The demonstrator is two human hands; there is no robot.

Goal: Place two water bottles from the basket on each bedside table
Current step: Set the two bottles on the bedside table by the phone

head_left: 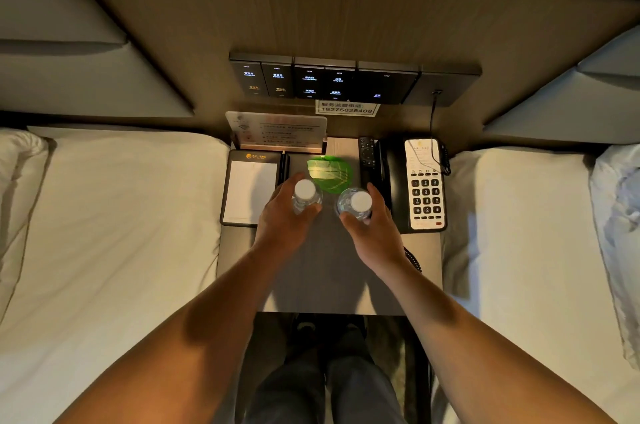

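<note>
Both hands grip upright bottles: the left hand (284, 219) holds one water bottle (306, 196), the right hand (372, 229) the other bottle (356, 204), seemingly resting on this worktop (325, 271) between beds. Release remains; any other bedside table is unseen.

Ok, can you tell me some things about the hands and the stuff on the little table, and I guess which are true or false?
1. Each hand holds a bottle. True: the left hand grips one bottle, the right hand the other bottle.
2. The bottles have red caps. False: both caps are white.
3. A phone sits on the right side of the table. True.
4. The notepad is right of the phone. False: it lies on the table's left side.
5. The green card lies beyond the bottles. True.
</note>
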